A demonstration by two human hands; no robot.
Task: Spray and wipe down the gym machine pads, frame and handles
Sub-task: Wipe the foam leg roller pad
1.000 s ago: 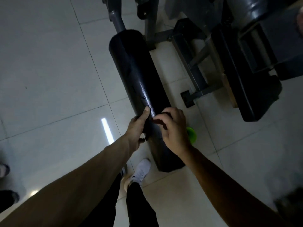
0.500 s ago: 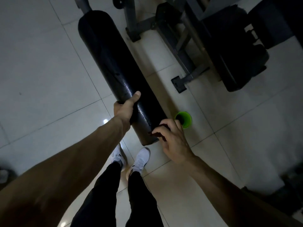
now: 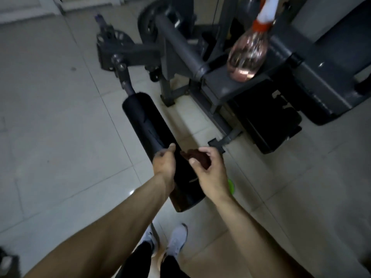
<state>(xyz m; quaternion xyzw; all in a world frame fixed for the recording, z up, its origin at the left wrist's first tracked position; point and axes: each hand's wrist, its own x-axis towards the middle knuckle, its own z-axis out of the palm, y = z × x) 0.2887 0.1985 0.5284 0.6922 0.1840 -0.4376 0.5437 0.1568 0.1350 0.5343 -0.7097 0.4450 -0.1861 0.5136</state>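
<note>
The left hand (image 3: 164, 165) grips the black pad (image 3: 144, 121). The right hand (image 3: 212, 175) pinches a dark cloth (image 3: 197, 157). Far right, a bottle (image 3: 247, 55) of pink liquid stands on the machine (image 3: 220, 83).

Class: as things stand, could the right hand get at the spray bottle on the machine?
Probably, with a forward lean: nothing blocks the spray bottle on the frame, but the right hand holds a cloth.

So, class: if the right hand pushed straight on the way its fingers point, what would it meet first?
Probably the pad: the right hand, pinching a cloth, points up-left at it, close beside the left hand gripping it. Depth is unclear.
</note>
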